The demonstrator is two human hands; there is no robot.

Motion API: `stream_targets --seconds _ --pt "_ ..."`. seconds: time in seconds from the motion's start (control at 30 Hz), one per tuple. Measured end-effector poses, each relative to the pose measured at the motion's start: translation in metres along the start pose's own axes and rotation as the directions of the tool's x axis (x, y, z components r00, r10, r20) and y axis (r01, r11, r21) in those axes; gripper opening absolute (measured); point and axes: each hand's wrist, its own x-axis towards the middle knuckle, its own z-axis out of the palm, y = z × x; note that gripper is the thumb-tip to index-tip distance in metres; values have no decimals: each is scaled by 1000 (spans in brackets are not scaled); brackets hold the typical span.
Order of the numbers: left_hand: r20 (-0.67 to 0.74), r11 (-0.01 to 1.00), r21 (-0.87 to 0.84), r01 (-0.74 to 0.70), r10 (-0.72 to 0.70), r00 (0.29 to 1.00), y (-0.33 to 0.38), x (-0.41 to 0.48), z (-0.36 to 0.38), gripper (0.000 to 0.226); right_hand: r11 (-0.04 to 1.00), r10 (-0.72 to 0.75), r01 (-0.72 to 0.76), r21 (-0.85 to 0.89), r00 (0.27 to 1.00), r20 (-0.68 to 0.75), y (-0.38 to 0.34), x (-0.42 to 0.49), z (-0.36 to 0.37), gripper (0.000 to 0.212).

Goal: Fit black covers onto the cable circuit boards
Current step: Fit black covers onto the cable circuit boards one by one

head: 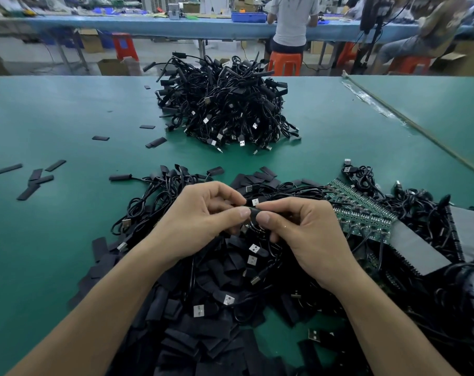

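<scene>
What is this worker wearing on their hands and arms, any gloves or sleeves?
No gloves on the left hand or right hand. Both forearms are bare to the picture's edge, no sleeves showing, no watch or band on either wrist.

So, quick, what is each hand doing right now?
Left hand: closed, pinching one end of a black cover.
Right hand: closed, pinching the other end of it.

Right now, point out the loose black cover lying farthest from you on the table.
The small cover lying alone by the upper left of the far cable heap; every other loose cover lies nearer you.
</scene>
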Motion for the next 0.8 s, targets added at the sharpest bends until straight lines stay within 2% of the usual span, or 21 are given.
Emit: stream_targets --seconds 0.1,0.27,0.43,0.57,0.67,0.8 --pt "-28 999 16 41 -40 999 -1 1 0 13 1000 -8 8 4 998 -55 2 1 0 12" --pt "-31 999 15 32 -31 999 -2 2 -1 10 1000 -20 21 9 998 -61 3 1 0 12" --pt "-13 998 64 -9 10 1000 -3 2 -5 11 1000 -28 27 -10 999 -47 3 0 1 17" --pt "31 991 129 -24 20 999 -5 2 -5 13 995 -56 53 -89 998 -28 3 -1 3 21" --pt "41 982 182 -58 51 998 -6 2 -5 13 985 -93 86 -149 995 -39 3 -2 3 18" --pt "62 965 240 -110 97 993 -5 2 -6 12 988 -98 91 -126 994 -50 4 -2 4 13"
